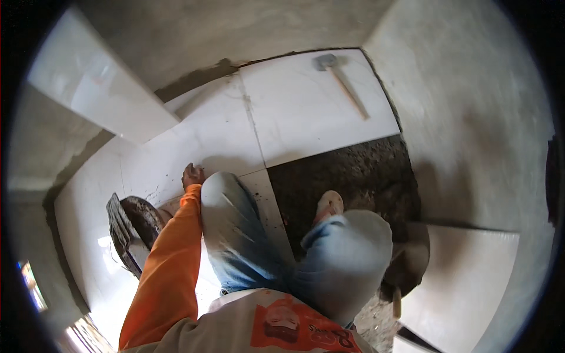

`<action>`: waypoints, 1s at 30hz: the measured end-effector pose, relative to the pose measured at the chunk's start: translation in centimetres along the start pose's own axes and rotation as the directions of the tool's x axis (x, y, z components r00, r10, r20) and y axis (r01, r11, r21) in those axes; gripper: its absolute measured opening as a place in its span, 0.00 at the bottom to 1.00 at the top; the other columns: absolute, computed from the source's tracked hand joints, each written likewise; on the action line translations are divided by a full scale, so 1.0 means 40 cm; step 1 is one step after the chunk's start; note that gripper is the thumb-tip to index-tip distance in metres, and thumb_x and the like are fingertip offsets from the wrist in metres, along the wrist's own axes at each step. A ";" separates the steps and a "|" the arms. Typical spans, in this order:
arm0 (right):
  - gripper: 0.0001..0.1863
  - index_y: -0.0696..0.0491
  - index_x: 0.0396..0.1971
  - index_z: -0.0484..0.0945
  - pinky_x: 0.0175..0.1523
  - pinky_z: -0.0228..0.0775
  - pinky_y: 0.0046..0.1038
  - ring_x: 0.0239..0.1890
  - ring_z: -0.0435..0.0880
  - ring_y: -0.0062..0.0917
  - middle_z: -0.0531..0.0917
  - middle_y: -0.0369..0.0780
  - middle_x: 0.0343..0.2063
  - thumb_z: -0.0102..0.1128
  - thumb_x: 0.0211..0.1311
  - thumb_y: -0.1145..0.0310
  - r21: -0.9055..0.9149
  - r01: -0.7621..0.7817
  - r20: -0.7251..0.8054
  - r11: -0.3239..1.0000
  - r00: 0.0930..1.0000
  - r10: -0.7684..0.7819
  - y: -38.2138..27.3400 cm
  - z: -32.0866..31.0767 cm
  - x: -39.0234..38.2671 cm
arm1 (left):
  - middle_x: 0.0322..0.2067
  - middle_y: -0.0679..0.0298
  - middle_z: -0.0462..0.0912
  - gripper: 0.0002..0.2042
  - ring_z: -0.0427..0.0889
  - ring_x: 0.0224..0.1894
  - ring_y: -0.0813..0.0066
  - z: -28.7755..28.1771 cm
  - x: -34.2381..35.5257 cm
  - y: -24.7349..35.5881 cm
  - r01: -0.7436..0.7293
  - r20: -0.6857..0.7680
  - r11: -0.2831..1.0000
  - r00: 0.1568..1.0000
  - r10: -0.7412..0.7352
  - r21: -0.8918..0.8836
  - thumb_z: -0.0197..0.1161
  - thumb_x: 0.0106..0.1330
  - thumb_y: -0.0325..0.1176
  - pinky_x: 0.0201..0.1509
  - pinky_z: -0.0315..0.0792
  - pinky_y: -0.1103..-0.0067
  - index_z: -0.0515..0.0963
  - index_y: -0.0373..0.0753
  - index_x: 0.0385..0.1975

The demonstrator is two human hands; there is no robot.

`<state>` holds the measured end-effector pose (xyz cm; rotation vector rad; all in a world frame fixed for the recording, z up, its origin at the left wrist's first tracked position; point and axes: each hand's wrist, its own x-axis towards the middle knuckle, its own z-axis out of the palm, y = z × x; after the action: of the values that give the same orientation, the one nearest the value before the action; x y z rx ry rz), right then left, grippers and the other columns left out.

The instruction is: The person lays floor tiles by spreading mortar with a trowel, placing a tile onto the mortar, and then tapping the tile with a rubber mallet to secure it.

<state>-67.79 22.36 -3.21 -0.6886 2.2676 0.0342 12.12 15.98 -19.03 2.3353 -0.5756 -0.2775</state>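
Observation:
I squat on a floor of large white tiles [212,141]. My left hand [192,175], at the end of an orange sleeve, rests flat on a laid tile just beyond my left knee. It holds nothing that I can see. My right hand is hidden behind my right knee in light jeans. My foot in a pale sandal [328,206] stands on a dark patch of bare mortar [347,176] where no tile lies.
A rubber mallet [341,82] with a wooden handle lies on the far tile. A dark mortar pan [138,226] sits by my left side. A loose tile [94,82] leans at the left wall, another tile [465,276] lies at the right. Grey walls close in all round.

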 end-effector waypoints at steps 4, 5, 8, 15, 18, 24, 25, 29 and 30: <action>0.20 0.55 0.51 0.69 0.45 0.68 0.40 0.44 0.75 0.42 0.75 0.49 0.41 0.52 0.58 0.68 -0.416 0.373 0.005 0.829 0.913 -0.408 -0.233 -0.183 -0.055 | 0.58 0.53 0.66 0.30 0.62 0.62 0.54 0.050 -0.124 0.038 -0.147 -0.159 0.697 0.922 0.354 0.702 0.54 0.55 0.52 0.59 0.60 0.57 0.66 0.44 0.57; 0.20 0.55 0.51 0.69 0.44 0.69 0.40 0.43 0.76 0.42 0.76 0.49 0.39 0.52 0.58 0.68 -0.589 0.557 0.109 0.586 0.773 -0.625 -0.331 -0.188 -0.068 | 0.58 0.53 0.66 0.30 0.62 0.62 0.54 0.032 -0.134 0.030 -0.118 -0.171 0.693 0.927 0.333 0.712 0.54 0.55 0.52 0.59 0.60 0.57 0.66 0.44 0.57; 0.19 0.55 0.50 0.70 0.40 0.71 0.42 0.39 0.79 0.42 0.78 0.49 0.36 0.53 0.58 0.68 -0.770 0.523 0.442 -0.365 0.024 -0.897 -0.715 -0.197 -0.232 | 0.61 0.51 0.60 0.32 0.57 0.64 0.51 0.043 -0.193 0.097 -0.224 -0.149 0.734 0.902 0.406 0.642 0.54 0.56 0.51 0.60 0.55 0.51 0.61 0.43 0.60; 0.17 0.51 0.42 0.66 0.39 0.72 0.40 0.34 0.80 0.41 0.79 0.45 0.31 0.44 0.63 0.53 -0.352 0.829 0.588 0.435 0.557 -0.587 -1.600 0.510 -0.539 | 0.62 0.46 0.57 0.34 0.53 0.65 0.47 -0.024 -0.191 0.192 -0.197 -0.034 0.772 0.962 0.272 0.604 0.53 0.56 0.50 0.63 0.49 0.52 0.59 0.38 0.61; 0.19 0.55 0.41 0.67 0.41 0.71 0.43 0.33 0.79 0.49 0.80 0.51 0.34 0.42 0.62 0.54 -0.463 0.885 0.296 0.059 0.217 -0.930 -1.712 0.817 -0.429 | 0.62 0.45 0.57 0.34 0.52 0.65 0.45 -0.017 -0.186 0.207 -0.237 -0.001 0.781 0.957 0.292 0.578 0.51 0.56 0.51 0.63 0.47 0.51 0.59 0.36 0.61; 0.14 0.56 0.37 0.61 0.37 0.73 0.45 0.32 0.79 0.51 0.79 0.55 0.28 0.48 0.57 0.63 -0.360 0.912 0.196 0.198 0.282 -0.939 -1.743 0.953 -0.474 | 0.61 0.44 0.58 0.33 0.53 0.65 0.45 -0.047 -0.171 0.211 -0.214 0.083 0.769 0.975 0.206 0.602 0.47 0.57 0.52 0.64 0.47 0.51 0.60 0.36 0.60; 0.14 0.55 0.38 0.60 0.37 0.72 0.45 0.32 0.79 0.51 0.79 0.54 0.28 0.48 0.57 0.63 -0.373 0.901 0.195 0.223 0.311 -0.930 -1.741 0.962 -0.481 | 0.61 0.44 0.58 0.33 0.53 0.65 0.45 -0.046 -0.169 0.212 -0.216 0.090 0.767 0.975 0.204 0.604 0.47 0.57 0.52 0.64 0.47 0.51 0.60 0.36 0.60; 0.14 0.55 0.38 0.60 0.37 0.73 0.45 0.32 0.80 0.51 0.79 0.54 0.27 0.48 0.57 0.64 -0.412 0.867 0.193 0.279 0.382 -0.904 -1.726 1.003 -0.462 | 0.60 0.43 0.59 0.33 0.54 0.65 0.45 -0.040 -0.163 0.211 -0.217 0.074 0.776 0.974 0.216 0.593 0.47 0.58 0.52 0.64 0.46 0.50 0.60 0.36 0.60; 0.15 0.55 0.39 0.60 0.38 0.73 0.44 0.32 0.80 0.50 0.79 0.54 0.29 0.48 0.57 0.64 -0.425 0.855 0.190 0.297 0.406 -0.894 -1.725 1.013 -0.463 | 0.60 0.43 0.58 0.33 0.54 0.65 0.45 -0.036 -0.164 0.207 -0.218 0.068 0.778 0.973 0.221 0.590 0.47 0.58 0.52 0.64 0.46 0.50 0.60 0.36 0.60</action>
<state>3.17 -18.80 -7.42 -2.1910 1.6107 0.0132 4.17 14.53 -12.08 2.8262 -1.0495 0.0348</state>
